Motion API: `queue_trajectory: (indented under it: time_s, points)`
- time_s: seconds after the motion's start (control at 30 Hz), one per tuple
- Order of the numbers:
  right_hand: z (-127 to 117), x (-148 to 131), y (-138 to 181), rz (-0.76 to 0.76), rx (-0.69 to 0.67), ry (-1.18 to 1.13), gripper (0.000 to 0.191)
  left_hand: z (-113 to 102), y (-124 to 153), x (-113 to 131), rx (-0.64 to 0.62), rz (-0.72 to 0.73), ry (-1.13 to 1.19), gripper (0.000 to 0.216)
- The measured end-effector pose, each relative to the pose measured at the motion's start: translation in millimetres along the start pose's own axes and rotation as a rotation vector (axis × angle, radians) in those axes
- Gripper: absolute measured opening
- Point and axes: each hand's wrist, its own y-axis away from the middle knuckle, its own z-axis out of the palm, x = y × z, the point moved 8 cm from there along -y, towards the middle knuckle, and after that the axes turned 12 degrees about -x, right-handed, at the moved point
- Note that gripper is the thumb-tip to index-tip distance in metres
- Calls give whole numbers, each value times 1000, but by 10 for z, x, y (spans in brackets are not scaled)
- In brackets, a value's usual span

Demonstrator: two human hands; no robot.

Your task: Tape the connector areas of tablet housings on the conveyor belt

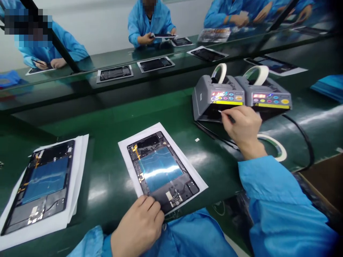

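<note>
My left hand (pixel 140 225) lies at the near left corner of an opened tablet (pixel 158 167), its fingers curled over the edge. The tablet's inside faces up, with a shiny blue-filmed battery in the middle and an orange flex cable; a white sheet (pixel 166 130) lies beneath it. My right hand (pixel 242 125) is pinched in front of the left one of two grey tape dispensers (pixel 200 100). A small white piece of tape (pixel 220 111) shows at its fingertips. Something dark sits between those fingers, too small to make out.
Another opened tablet (pixel 45 178) lies on white sheets at left. The second tape dispenser (pixel 276 89) stands at right, a tape roll (pixel 278 146) and black cable (pixel 308 142) near my wrist. A white scrap (pixel 197 140) lies mid-table. Beyond, tablets (pixel 155 64) line a shelf; co-workers sit opposite.
</note>
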Motion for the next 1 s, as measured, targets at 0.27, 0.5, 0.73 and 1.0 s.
queue_trajectory:
  time_s: [0.27, 0.5, 0.73, 1.0]
  points:
    - [191, -898, 326, -168, -261, -331, 17, -46, 269, -70, -190, -88, 59, 11]
    - [420, -1341, 318, -241, -439, -498, 20, -402, -326, -602, -259, -279, 71, 27]
    - [602, -1350, 299, -210, -532, -587, 22, -347, -1108, -1140, -116, -529, -27, 31]
    - [601, -1213, 278, -159, -545, -659, 22, -175, -1125, -1201, -112, -574, -6, 20]
